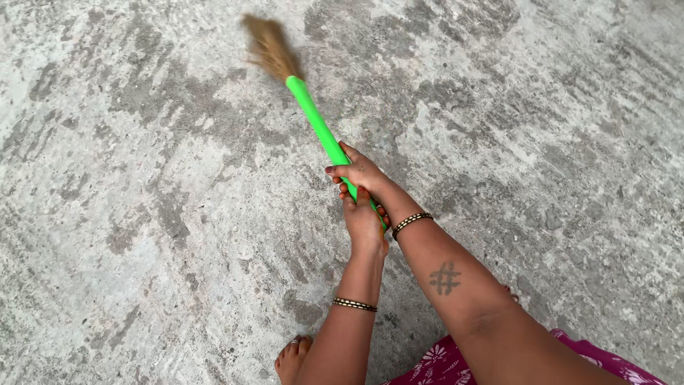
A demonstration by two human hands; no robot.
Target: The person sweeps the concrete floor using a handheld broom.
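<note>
A broom with a bright green handle (318, 127) and a tuft of brown bristles (269, 47) points up and to the left over the concrete floor (142, 214). The bristles are blurred. My right hand (361, 172) grips the handle higher up, its fingers wrapped around it. Just below, at the handle's near end, my left hand (365, 222) is closed on it. Both hands touch each other. Each wrist wears a dark beaded bangle, and the right forearm has a small tattoo.
Grey, mottled concrete fills the whole view. My bare foot (293, 358) stands on it at the bottom, left of my arms. A pink flowered garment (445, 365) shows at the bottom edge.
</note>
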